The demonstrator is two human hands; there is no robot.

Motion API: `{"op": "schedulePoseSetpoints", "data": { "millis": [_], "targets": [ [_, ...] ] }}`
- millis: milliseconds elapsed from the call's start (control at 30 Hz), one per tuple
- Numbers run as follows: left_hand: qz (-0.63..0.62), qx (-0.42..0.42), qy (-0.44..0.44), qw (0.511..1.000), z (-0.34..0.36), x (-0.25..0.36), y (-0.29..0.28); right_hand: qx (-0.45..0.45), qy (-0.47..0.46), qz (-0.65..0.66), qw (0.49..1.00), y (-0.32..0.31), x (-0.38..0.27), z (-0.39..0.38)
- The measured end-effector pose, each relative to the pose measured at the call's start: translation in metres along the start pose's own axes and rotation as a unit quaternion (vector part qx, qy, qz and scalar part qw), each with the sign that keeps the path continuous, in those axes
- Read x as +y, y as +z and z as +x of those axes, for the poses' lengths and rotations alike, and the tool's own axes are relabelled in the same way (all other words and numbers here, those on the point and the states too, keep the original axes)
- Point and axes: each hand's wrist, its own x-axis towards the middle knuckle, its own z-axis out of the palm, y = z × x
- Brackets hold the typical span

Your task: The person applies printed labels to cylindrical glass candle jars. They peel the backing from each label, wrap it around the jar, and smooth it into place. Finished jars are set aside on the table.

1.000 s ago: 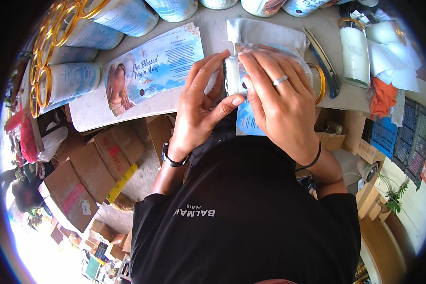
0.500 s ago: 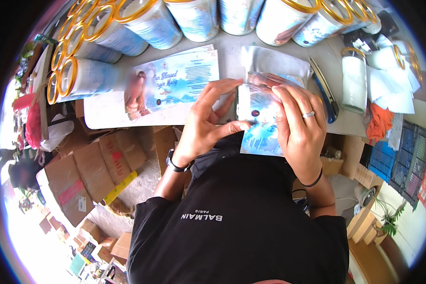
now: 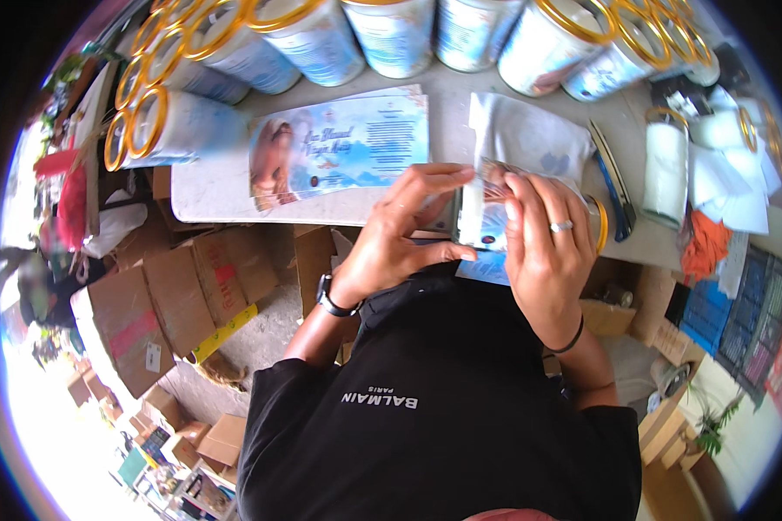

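A glass candle jar with a gold rim (image 3: 600, 227) lies on its side at the table's near edge, mostly covered by my hands. Around it curves a printed blue label (image 3: 485, 266), its lower edge hanging free. My left hand (image 3: 391, 227) grips the jar's left end, thumb below and fingers above. Across the label rests my right hand (image 3: 549, 247), its fingers bent around the jar and pressing the paper. A pile of matching flat labels (image 3: 347, 143) lies to the left. Beyond my hands is a crumpled white cloth (image 3: 534, 130).
Labelled gold-rimmed jars (image 3: 387, 39) line the far side and left end of the table (image 3: 226, 195). A long blue-and-black cutter-like tool (image 3: 615, 182) lies right of the cloth. Farther right are a plain white jar (image 3: 665, 169), loose papers (image 3: 743, 187) and an orange cloth (image 3: 705, 245).
The label has wrapped farther around the jar, so less of it hangs below. The gold rim now shows beside my right hand. The whole view has shifted slightly.
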Motion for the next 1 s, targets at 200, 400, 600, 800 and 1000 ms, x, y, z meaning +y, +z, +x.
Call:
{"op": "schedulePoseSetpoints", "data": {
  "millis": [200,400,600,800,1000],
  "targets": [
    [0.045,-0.004,0.007,0.999,0.002,0.0,-0.002,-0.05,0.028,0.02,0.998,0.002,-0.006,0.017],
    [0.006,0.042,0.029,0.999,0.003,0.0,0.005,-0.167,0.045,0.025,0.985,0.001,-0.006,0.035],
    [-0.037,0.02,-0.004,0.999,0.005,0.0,0.004,-0.054,-0.004,0.06,0.997,0.0,-0.001,0.033],
    [0.016,0.011,-0.002,1.0,0.004,0.001,0.003,-0.006,0.181,0.134,0.974,-0.032,0.038,0.011],
    [-0.033,0.01,0.01,0.999,0.005,-0.002,0.0,0.036,0.263,0.419,0.868,-0.006,0.055,-0.018]
  ]
}}
